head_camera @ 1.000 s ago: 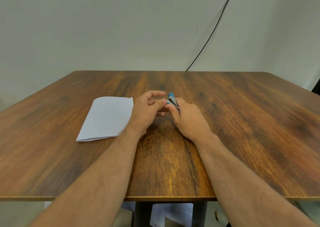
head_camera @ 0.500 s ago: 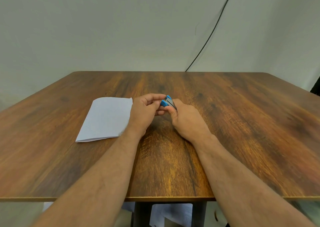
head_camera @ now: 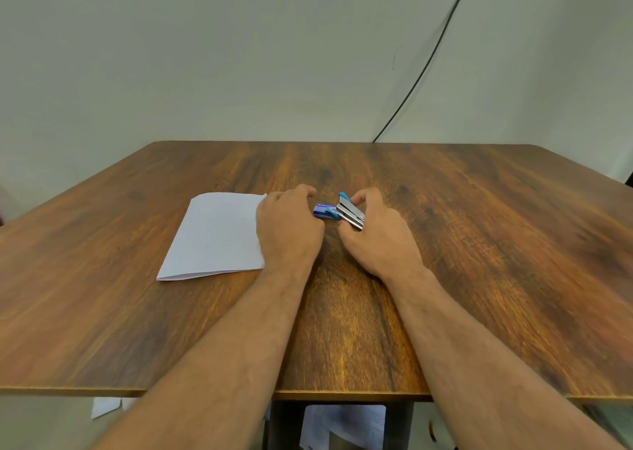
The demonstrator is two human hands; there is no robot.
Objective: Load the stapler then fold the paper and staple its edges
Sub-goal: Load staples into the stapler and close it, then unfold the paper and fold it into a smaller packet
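A small blue stapler [head_camera: 350, 211] sits at the table's middle with its metal staple channel showing. My right hand [head_camera: 380, 244] grips it, fingers curled over the far side and thumb at the near side. Just left of the stapler lies a small blue and purple staple box [head_camera: 323, 210] on the table. My left hand [head_camera: 289, 233] hovers beside that box with loosely curled fingers; I cannot tell whether the thumb touches it. White paper [head_camera: 215, 235], folded along its near edge, lies flat to the left, its right edge under my left hand.
The wooden table [head_camera: 479, 261] reaches the wall at the back. A black cable [head_camera: 421, 72] runs down the wall to the table's far edge. Loose white sheets [head_camera: 342, 425] lie on the floor beneath the front edge.
My left hand has let go of the stapler and drawn left. The staple box now shows between the hands. My right hand has lowered the stapler toward the table.
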